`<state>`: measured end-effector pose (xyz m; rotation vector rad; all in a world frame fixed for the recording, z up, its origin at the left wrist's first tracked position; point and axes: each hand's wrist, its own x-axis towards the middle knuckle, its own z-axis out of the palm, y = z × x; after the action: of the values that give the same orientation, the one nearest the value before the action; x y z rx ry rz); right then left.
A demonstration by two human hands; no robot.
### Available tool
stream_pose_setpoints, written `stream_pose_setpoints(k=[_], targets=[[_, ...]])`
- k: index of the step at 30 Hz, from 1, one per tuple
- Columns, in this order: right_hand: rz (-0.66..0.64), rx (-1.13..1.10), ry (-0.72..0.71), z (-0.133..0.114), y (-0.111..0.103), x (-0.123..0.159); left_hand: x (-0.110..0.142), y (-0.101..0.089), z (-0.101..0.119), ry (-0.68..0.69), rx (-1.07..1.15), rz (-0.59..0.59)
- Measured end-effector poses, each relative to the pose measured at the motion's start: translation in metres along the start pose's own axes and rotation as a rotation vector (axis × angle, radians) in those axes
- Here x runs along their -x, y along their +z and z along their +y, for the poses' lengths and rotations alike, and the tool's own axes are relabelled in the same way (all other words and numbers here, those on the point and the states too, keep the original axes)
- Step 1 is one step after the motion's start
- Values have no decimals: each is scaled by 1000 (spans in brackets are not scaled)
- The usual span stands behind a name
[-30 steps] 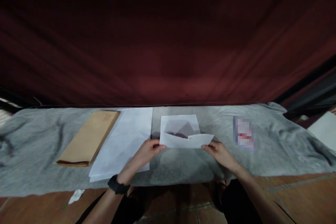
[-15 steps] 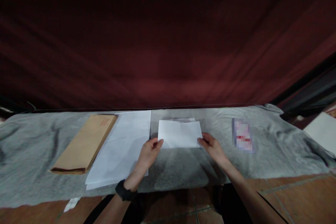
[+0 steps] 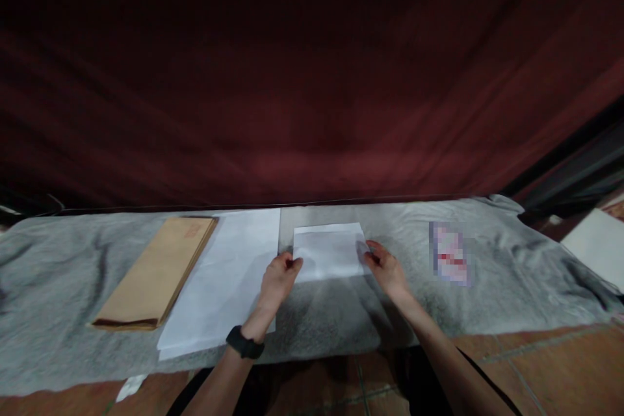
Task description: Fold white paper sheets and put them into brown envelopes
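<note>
A folded white sheet of paper (image 3: 329, 251) lies flat on the grey cloth (image 3: 439, 312). My left hand (image 3: 277, 279) pinches its lower left corner, fingers curled together. My right hand (image 3: 385, 268) presses on its right edge with fingers bent onto the paper. A black band sits on my left wrist.
Left of the folded sheet lies a stack of white paper (image 3: 224, 279), and beside that a stack of brown envelopes (image 3: 156, 270). A small blurred printed item (image 3: 449, 252) rests on the cloth at right. A dark red curtain (image 3: 312, 78) hangs behind. A white board (image 3: 595, 244) shows far right.
The sheet's near half was raised and folded over onto the far half. It now lies flat, and both hands have moved forward with it and press on its edges.
</note>
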<state>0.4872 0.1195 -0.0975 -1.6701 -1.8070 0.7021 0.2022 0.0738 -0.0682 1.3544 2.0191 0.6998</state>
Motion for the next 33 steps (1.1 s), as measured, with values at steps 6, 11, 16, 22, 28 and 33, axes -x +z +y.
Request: stream_pose_setpoints(k=[6,11,16,22,28,33], targets=[[9,195,-31,-4,3,-2,-8,2,5,-25,-84,5],[-3,304,-31,-12,6,-4,-9,2,10,-60,-184,14],[53,428,-92,-14,11,-4,-4,-1,21,-101,-307,22],[66,519,-124,-17,13,-2,2,-2,32,-122,-424,41],[136,563,-213,-20,12,1,3,4,32,-49,-547,45],[70,389,-382,-27,24,5,5,4,34,-4,-611,35]])
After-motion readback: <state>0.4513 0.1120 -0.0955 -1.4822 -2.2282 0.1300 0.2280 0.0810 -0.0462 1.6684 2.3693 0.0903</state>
